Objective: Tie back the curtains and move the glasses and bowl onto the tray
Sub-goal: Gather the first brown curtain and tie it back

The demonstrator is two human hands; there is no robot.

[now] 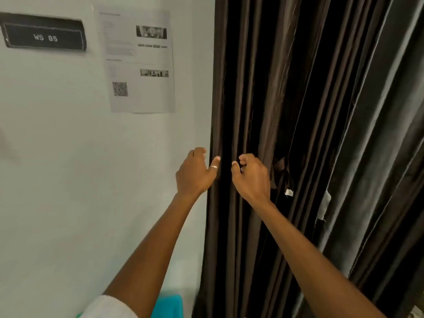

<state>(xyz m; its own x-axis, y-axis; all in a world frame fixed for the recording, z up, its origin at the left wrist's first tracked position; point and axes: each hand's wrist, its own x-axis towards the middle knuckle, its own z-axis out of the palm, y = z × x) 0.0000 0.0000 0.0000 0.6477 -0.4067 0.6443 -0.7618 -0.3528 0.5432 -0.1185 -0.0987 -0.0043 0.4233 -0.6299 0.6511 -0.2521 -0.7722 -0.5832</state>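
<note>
A dark brown curtain hangs in tight vertical folds over the right half of the view, next to a white wall. My left hand is at the curtain's left edge. Its thumb, which wears a ring, lies on the front of the fabric, and its fingers curl round behind the edge. My right hand is just to the right, with its fingers curled into a front fold. A bunched piece of dark fabric with a small white tag sits right of my right hand. No glasses, bowl or tray are in view.
On the white wall at the left are a printed paper sheet and a black sign reading "WS 05". A turquoise object shows at the bottom edge below my left forearm. A lighter grey curtain panel hangs at the far right.
</note>
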